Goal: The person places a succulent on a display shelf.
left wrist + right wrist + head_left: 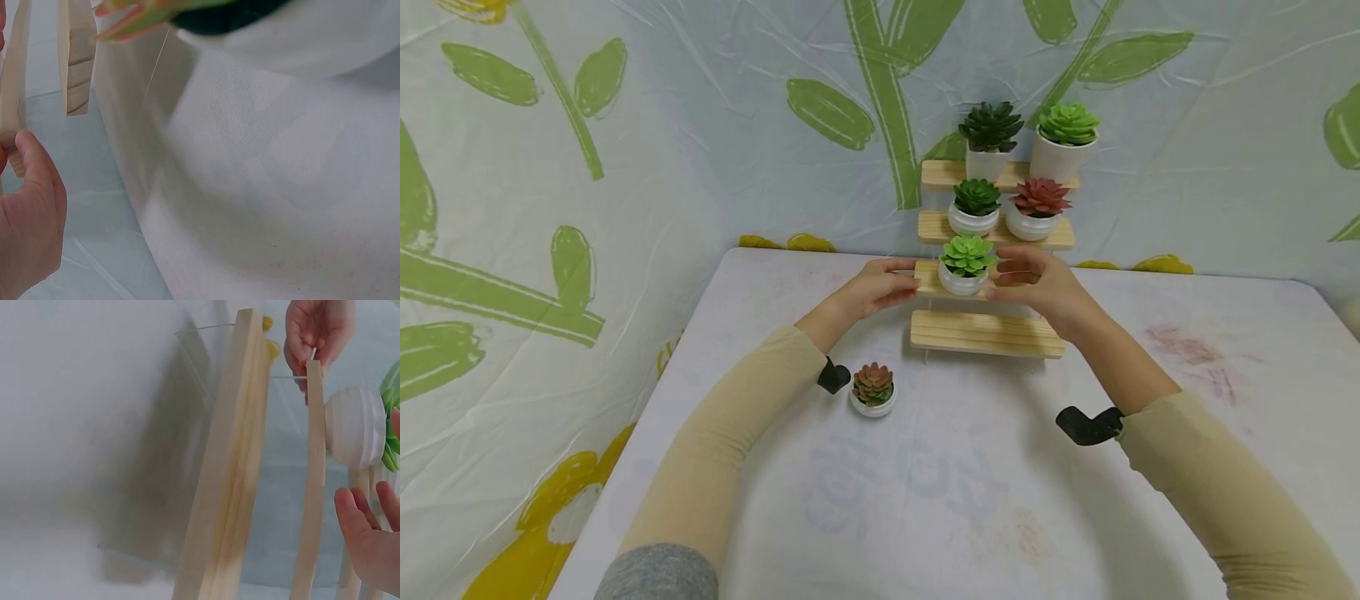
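Note:
At the left end of a wooden plant stand's third shelf (927, 282), my left hand (874, 287) grips the board, its thumb against the edge in the left wrist view. A light green potted succulent (964, 265) stands on the left half of that shelf. Just right of its white pot, my right hand (1047, 287) holds nothing, with fingers apart and extended. The right wrist view shows the white pot (355, 425) upright on the board, with the right fingertips (345, 503) close beside it. Below it, the lowest shelf (985, 333) carries no pot.
Higher shelves hold a small dark green succulent (976, 200), a red one (1039, 204), a tall dark one (990, 133) and a bright green one (1066, 137). A reddish-brown potted succulent (872, 390) sits on the table near my left wrist. A patterned sheet hangs behind.

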### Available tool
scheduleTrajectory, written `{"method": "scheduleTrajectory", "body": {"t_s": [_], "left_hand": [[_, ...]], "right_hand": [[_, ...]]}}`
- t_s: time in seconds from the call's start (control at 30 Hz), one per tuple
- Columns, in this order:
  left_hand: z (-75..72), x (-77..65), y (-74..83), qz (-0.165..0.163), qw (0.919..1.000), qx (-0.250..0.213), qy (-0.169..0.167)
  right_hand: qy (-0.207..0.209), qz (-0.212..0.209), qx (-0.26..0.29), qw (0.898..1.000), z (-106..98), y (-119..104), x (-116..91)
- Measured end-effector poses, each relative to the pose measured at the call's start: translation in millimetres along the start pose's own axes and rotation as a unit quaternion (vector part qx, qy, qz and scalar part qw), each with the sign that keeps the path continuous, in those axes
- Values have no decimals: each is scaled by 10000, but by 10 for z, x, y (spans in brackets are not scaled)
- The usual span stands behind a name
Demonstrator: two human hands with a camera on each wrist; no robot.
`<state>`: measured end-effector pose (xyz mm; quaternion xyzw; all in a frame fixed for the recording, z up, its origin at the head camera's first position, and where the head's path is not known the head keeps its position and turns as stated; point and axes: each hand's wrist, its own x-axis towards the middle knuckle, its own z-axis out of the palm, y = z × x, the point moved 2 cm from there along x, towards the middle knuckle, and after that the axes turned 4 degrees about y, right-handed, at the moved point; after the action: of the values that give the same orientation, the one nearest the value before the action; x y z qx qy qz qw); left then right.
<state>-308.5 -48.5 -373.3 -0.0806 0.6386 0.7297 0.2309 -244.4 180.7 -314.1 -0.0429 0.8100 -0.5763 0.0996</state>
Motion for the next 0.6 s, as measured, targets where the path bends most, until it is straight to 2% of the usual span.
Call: {"method": "scheduleTrajectory", "body": {"t_s": [0.37,0.6], "left_hand": [[-7,-15,19,40,10000,6,-19],[-8,0,7,31,10000,11,-24]], "right_hand": [[-135,-276,-361,9989,-24,146,-233],[-367,-320,-13,9988,68,237,-379]]}}
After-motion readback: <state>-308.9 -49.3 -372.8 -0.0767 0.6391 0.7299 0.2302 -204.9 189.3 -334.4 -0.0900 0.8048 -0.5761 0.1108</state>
